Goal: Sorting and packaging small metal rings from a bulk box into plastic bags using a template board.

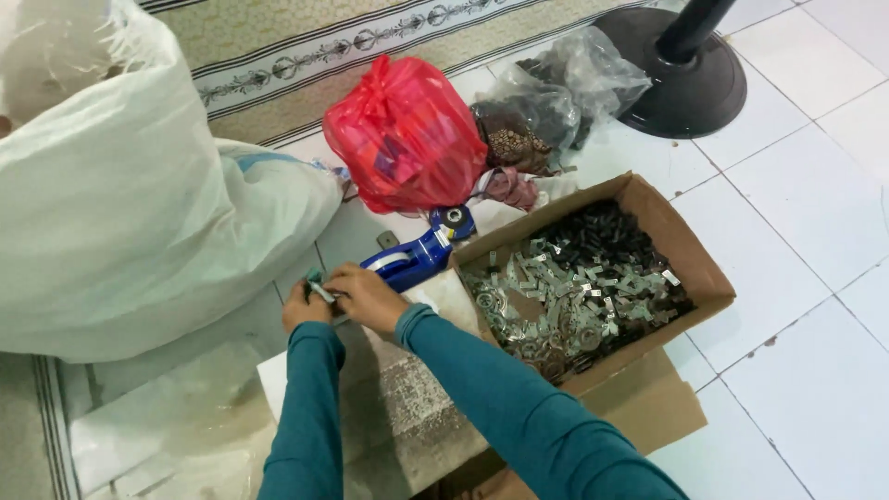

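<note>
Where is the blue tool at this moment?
In the head view the blue tool lies on the floor near the middle, just beyond the right hand, against the near-left corner of the cardboard box and in front of the red plastic bag.

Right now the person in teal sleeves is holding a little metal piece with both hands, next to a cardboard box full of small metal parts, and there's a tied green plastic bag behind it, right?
Not quite. The tied plastic bag is red, not green, as the head view shows. The rest holds: the left hand and right hand hold a little metal piece beside the cardboard box of small metal parts.
</note>
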